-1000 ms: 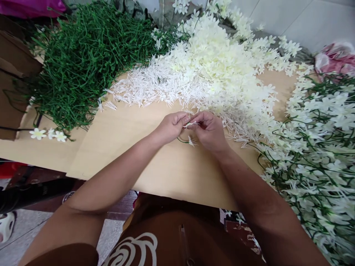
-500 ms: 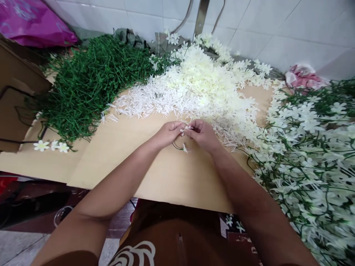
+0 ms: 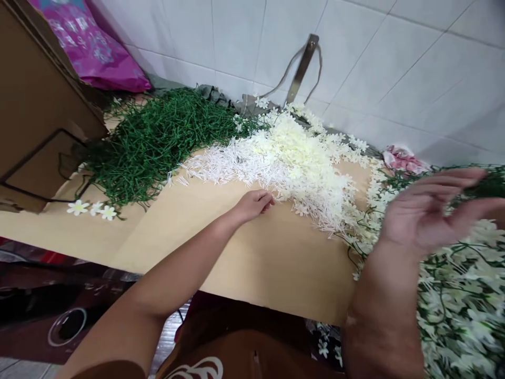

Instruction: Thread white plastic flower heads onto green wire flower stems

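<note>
Two hands point(image 3: 255, 205) point(image 3: 428, 213), one green heap point(image 3: 161, 142), three stray flowers point(image 3: 108, 212)

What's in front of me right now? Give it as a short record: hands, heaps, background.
Left hand: curled beside white stamens; contents hidden
Right hand: open, blurred, raised near stemmed white flowers
Left side: heap of green artificial stems
Middle: heap of loose white blossoms next to the white stamens
Background: magenta bag, metal bar, white tiled wall
</note>
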A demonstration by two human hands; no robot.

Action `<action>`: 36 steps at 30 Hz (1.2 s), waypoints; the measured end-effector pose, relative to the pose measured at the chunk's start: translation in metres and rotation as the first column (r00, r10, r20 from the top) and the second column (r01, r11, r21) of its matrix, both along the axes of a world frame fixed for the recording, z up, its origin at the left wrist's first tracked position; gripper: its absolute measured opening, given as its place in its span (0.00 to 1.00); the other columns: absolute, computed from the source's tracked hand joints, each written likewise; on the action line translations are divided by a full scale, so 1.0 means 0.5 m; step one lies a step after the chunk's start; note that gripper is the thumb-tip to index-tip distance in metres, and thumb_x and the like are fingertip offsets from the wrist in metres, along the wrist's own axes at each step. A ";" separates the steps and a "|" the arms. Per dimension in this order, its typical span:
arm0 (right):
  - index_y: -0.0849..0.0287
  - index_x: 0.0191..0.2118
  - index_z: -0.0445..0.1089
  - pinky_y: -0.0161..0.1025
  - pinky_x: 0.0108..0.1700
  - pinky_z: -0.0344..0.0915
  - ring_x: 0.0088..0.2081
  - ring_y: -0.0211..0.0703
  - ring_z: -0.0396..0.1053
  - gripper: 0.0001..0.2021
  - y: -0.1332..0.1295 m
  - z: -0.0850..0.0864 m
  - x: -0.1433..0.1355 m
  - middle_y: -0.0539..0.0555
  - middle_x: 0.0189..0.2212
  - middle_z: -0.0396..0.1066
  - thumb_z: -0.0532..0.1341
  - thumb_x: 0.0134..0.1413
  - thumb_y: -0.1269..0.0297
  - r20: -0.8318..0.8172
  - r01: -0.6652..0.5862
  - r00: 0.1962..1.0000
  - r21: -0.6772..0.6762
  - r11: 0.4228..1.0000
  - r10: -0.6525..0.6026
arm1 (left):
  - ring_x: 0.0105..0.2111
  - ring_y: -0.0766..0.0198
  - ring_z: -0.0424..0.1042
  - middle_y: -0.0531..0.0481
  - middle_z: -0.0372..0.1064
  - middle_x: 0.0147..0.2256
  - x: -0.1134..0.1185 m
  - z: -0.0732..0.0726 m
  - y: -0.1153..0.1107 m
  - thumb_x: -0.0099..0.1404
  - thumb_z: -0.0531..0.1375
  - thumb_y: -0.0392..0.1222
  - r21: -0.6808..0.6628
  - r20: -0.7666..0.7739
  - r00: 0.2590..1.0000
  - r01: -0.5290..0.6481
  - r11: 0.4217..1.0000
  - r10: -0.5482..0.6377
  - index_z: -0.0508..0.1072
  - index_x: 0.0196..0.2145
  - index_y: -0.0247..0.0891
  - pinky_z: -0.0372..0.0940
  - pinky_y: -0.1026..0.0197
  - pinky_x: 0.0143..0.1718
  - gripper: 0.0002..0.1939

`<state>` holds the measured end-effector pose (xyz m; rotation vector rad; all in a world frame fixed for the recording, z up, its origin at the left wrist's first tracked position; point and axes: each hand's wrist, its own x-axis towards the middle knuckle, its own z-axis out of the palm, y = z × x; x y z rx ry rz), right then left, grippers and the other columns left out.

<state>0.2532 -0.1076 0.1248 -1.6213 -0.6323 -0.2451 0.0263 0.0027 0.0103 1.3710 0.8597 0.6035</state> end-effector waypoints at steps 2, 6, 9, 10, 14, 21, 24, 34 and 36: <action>0.52 0.23 0.61 0.44 0.34 0.71 0.46 0.44 0.73 0.25 0.052 -0.031 -0.028 0.60 0.38 0.71 0.35 0.66 0.66 0.185 -0.357 0.909 -0.117 0.927 0.373 | 0.22 0.72 0.59 0.56 0.59 0.21 -0.002 -0.003 0.002 0.66 0.52 0.39 0.024 -0.026 0.999 0.024 0.999 -0.024 0.70 0.27 0.33 0.55 0.68 0.25 0.12; 0.53 0.31 0.70 0.37 0.34 0.72 0.31 0.35 0.71 0.05 0.182 -0.086 -0.097 0.48 0.28 0.71 0.65 0.49 0.60 -0.259 -0.789 0.461 0.319 0.526 0.849 | 0.23 0.72 0.60 0.56 0.60 0.22 -0.004 -0.013 0.007 0.65 0.52 0.40 0.093 -0.052 0.997 0.059 0.994 -0.054 0.71 0.29 0.34 0.56 0.67 0.26 0.12; 0.56 0.32 0.72 0.38 0.35 0.71 0.30 0.37 0.71 0.08 0.277 -0.115 -0.165 0.49 0.27 0.73 0.68 0.45 0.61 -0.314 -0.915 0.357 0.072 0.397 0.880 | 0.23 0.71 0.60 0.55 0.61 0.23 -0.004 -0.022 0.010 0.65 0.52 0.43 0.112 -0.067 0.996 0.074 0.991 -0.066 0.71 0.30 0.35 0.56 0.66 0.26 0.12; 0.57 0.32 0.73 0.40 0.36 0.71 0.30 0.38 0.71 0.06 0.306 -0.125 -0.190 0.50 0.26 0.73 0.66 0.47 0.63 -0.276 -0.923 0.382 -0.056 0.382 0.882 | 0.23 0.71 0.60 0.55 0.61 0.24 -0.004 -0.024 0.011 0.65 0.52 0.44 0.120 -0.070 0.995 0.081 0.989 -0.072 0.71 0.30 0.35 0.56 0.66 0.26 0.13; 0.61 0.37 0.75 0.48 0.48 0.68 0.42 0.47 0.71 0.07 0.394 -0.164 -0.271 0.57 0.38 0.75 0.61 0.51 0.70 -0.012 -0.704 0.463 -0.612 0.360 0.886 | 0.24 0.69 0.61 0.54 0.63 0.25 -0.008 -0.026 0.015 0.65 0.52 0.45 0.167 -0.073 0.991 0.124 0.978 -0.114 0.70 0.30 0.36 0.57 0.65 0.27 0.12; 0.66 0.41 0.74 0.56 0.53 0.60 0.54 0.64 0.63 0.12 0.420 -0.179 -0.264 0.69 0.47 0.70 0.56 0.54 0.73 0.292 -0.178 0.443 -0.898 0.403 0.847 | 0.23 0.67 0.62 0.54 0.64 0.24 -0.010 -0.030 0.024 0.65 0.52 0.46 0.182 -0.094 0.985 0.163 0.970 -0.147 0.70 0.31 0.37 0.57 0.63 0.28 0.12; 0.66 0.36 0.74 0.52 0.51 0.61 0.49 0.59 0.66 0.11 0.412 -0.175 -0.214 0.67 0.42 0.72 0.54 0.54 0.74 0.283 -0.172 0.455 -0.902 0.396 0.844 | 0.25 0.66 0.63 0.53 0.65 0.25 -0.010 -0.030 0.026 0.65 0.51 0.47 0.236 -0.150 0.979 0.168 0.957 -0.135 0.72 0.32 0.37 0.58 0.62 0.29 0.14; 0.62 0.30 0.70 0.41 0.37 0.62 0.31 0.44 0.66 0.06 0.376 -0.114 -0.147 0.56 0.28 0.71 0.56 0.46 0.73 0.125 -0.476 0.567 -0.757 0.448 0.814 | 0.25 0.68 0.62 0.53 0.64 0.25 -0.010 -0.024 0.026 0.66 0.50 0.45 0.255 -0.172 0.975 0.185 0.949 -0.144 0.73 0.33 0.36 0.56 0.64 0.29 0.15; 0.61 0.30 0.70 0.41 0.36 0.61 0.30 0.44 0.66 0.07 0.377 -0.098 -0.152 0.56 0.27 0.71 0.55 0.45 0.74 0.151 -0.419 0.579 -0.788 0.451 0.801 | 0.24 0.69 0.62 0.54 0.64 0.25 -0.011 -0.024 0.026 0.65 0.50 0.46 0.235 -0.177 0.973 0.186 0.954 -0.146 0.73 0.33 0.36 0.56 0.65 0.29 0.15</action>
